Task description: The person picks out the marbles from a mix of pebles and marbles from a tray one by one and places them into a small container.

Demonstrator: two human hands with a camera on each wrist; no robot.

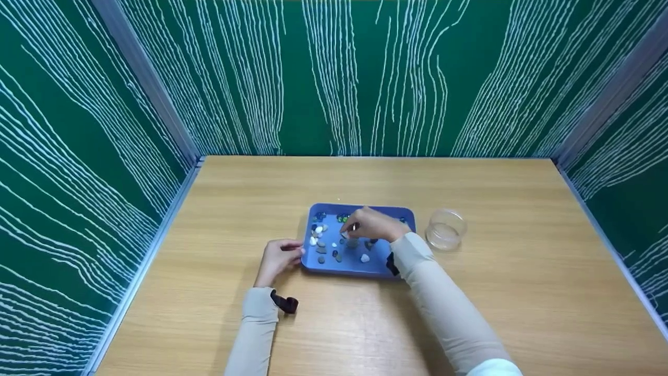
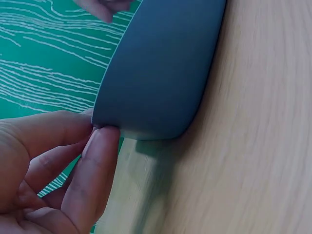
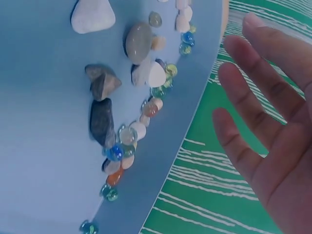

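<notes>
My left hand (image 1: 279,260) pinches the near left rim of a shallow blue tray (image 1: 344,270). The left wrist view shows its thumb and a finger at the corner of the tray (image 2: 156,73). Over the tray's middle is my right hand (image 1: 373,224), fingertips low among the stones. In the right wrist view, this hand (image 3: 278,126) has its fingers apart and slightly bent, with nothing between those that show; its thumb is hidden. Pebbles lie in the tray, among them a white stone (image 3: 92,17), a grey oval stone (image 3: 139,43) and a dark stone (image 3: 101,122).
Glass marbles, such as a blue one (image 3: 115,152), line the tray's far side among small pebbles. A clear round container (image 1: 445,228) stands on the wooden table (image 1: 522,271) just right of the tray. Green panels with white wavy lines (image 1: 334,78) enclose the table.
</notes>
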